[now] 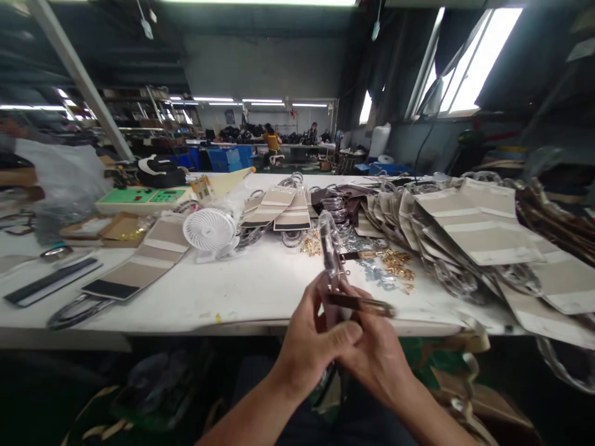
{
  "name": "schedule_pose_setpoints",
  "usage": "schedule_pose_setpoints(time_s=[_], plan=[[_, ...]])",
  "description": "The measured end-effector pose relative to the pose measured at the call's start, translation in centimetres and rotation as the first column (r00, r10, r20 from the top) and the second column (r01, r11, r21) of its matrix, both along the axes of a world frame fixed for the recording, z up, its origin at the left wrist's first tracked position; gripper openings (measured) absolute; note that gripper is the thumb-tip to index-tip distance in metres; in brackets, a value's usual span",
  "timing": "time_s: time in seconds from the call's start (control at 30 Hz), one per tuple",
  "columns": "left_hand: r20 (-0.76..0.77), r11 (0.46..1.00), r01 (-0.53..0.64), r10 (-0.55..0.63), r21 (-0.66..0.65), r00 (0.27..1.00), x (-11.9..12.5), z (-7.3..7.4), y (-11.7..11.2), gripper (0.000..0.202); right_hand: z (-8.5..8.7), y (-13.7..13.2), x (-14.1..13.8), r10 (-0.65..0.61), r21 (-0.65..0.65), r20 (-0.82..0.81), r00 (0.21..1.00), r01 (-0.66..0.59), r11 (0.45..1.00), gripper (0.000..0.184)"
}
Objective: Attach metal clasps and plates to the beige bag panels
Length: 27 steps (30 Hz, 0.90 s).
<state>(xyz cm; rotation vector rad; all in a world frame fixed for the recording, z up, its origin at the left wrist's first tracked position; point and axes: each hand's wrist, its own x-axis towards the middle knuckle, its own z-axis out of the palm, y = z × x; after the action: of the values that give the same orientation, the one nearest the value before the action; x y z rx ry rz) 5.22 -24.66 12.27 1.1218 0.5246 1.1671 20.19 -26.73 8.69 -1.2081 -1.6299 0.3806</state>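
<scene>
Both my hands meet at the near edge of the white table (223, 291). My left hand (311, 347) is closed around a brown strap piece (331, 291) wrapped in clear plastic, its thumb pressed across towards the right hand. My right hand (379, 353) is closed too, pinching a thin brown strap end with a metal fitting (367, 305) that sticks out to the right. The clear plastic wrap (328, 238) rises above my fingers.
A small white desk fan (209, 232) stands left of centre. Beige and white cards (469, 229) with clear-wrapped handles are piled at right; gold hardware (397, 263) lies scattered nearby. A green box (144, 198) sits at back left. People work far behind.
</scene>
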Motion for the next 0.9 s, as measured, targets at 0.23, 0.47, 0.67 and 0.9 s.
schedule_pose_setpoints(time_s=[0.23, 0.47, 0.67, 0.9], plan=[[-0.230, 0.791, -0.250, 0.437, 0.558, 0.870, -3.0, 2.7, -0.6, 0.055, 6.4, 0.0, 2.9, 0.093, -0.070, -0.247, 0.965, -0.114, 0.991, 0.040], [-0.283, 0.829, -0.282, 0.452, 0.483, 0.846, -7.3, 4.5, 2.8, 0.074, 11.3, 2.0, 8.3, 0.315, -0.396, -0.218, 0.924, -0.379, 0.836, 0.024], [-0.313, 0.989, 0.132, -0.147, -0.070, 0.938, -7.1, -3.0, 2.8, 0.046, 8.6, 7.1, 8.5, 0.459, -0.653, -0.139, 0.878, -0.429, 0.624, 0.023], [-0.208, 0.880, -0.196, 0.114, -0.433, 0.971, -2.6, -16.8, 0.2, 0.045, 0.0, 13.8, 5.7, 0.623, -0.784, -0.039, 0.781, -0.411, 0.465, 0.040]])
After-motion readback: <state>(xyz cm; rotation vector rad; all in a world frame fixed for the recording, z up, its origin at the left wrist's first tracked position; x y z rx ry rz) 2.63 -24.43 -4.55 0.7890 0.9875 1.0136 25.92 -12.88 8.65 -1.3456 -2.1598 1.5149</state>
